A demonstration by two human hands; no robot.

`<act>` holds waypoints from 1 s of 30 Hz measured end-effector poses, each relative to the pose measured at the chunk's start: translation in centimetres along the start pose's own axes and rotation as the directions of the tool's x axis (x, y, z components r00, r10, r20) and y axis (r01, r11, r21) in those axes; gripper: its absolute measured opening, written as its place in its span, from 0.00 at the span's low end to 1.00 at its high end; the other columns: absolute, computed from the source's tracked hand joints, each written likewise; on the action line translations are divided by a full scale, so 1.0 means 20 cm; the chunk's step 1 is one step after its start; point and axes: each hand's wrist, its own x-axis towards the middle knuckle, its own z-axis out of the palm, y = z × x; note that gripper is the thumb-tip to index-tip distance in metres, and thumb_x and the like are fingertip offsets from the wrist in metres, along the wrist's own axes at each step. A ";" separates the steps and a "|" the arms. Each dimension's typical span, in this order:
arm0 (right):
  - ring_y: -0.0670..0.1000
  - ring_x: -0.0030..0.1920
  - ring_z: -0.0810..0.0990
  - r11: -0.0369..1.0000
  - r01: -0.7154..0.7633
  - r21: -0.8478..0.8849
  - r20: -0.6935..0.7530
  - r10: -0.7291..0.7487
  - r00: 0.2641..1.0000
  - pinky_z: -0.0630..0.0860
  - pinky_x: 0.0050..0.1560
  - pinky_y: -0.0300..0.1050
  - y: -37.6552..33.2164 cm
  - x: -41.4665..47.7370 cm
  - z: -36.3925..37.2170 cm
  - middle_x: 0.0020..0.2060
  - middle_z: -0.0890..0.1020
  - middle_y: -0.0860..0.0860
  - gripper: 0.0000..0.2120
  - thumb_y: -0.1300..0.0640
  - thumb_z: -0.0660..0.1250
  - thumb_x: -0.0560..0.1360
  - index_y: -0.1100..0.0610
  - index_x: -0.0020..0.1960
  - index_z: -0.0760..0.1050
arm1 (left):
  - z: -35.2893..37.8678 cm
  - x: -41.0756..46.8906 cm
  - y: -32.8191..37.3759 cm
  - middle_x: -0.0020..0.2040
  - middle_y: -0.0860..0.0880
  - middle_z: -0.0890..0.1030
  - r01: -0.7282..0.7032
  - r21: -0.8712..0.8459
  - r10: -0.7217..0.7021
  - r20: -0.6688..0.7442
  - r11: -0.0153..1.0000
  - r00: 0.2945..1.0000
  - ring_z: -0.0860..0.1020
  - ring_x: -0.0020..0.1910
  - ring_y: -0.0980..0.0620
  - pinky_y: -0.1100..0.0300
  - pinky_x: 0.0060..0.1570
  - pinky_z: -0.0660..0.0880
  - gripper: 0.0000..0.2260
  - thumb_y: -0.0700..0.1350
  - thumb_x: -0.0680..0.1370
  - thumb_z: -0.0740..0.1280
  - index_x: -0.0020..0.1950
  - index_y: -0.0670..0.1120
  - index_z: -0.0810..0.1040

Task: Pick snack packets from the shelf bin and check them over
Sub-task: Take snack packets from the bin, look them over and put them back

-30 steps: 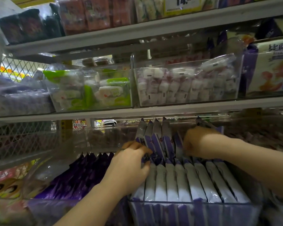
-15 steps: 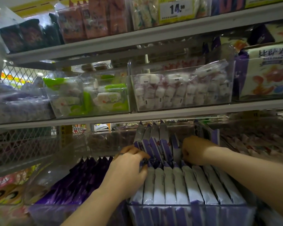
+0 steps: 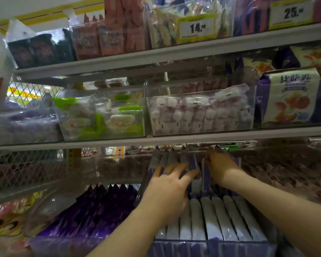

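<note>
A clear shelf bin (image 3: 211, 247) on the lower shelf holds upright white-and-purple snack packets (image 3: 220, 219) in a front row and a back row (image 3: 167, 158). My left hand (image 3: 167, 190) lies on the left part of the bin with its fingers spread over the packet tops, holding nothing. My right hand (image 3: 220, 167) reaches into the back row at the right. Its fingers are curled around a purple-edged packet (image 3: 236, 160) that shows above and beside the hand; the fingertips are hidden among the packets.
Left of the bin stands a bin of dark purple packets (image 3: 100, 210). The shelf edge (image 3: 193, 139) runs just above my hands. Above it sit bins of green-white sweets (image 3: 104, 119), white-pink sweets (image 3: 202, 114) and boxed snacks (image 3: 293, 97). Wire mesh (image 3: 26, 169) closes the left.
My left hand has uncurled and spread its fingers further back over the packets. My right hand has pushed deeper into the back row. The camera has tilted upward.
</note>
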 end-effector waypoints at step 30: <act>0.41 0.58 0.77 0.540 0.591 0.599 -0.665 -0.076 0.743 0.75 0.54 0.36 -0.15 -0.85 -0.03 0.62 0.73 0.43 0.07 0.58 0.55 0.79 0.45 0.49 0.65 | -0.25 -0.24 0.19 0.40 0.50 0.85 0.337 -0.919 -0.497 0.395 -0.207 0.772 0.83 0.33 0.53 0.58 0.34 0.80 0.17 0.57 0.82 0.56 0.57 0.49 0.79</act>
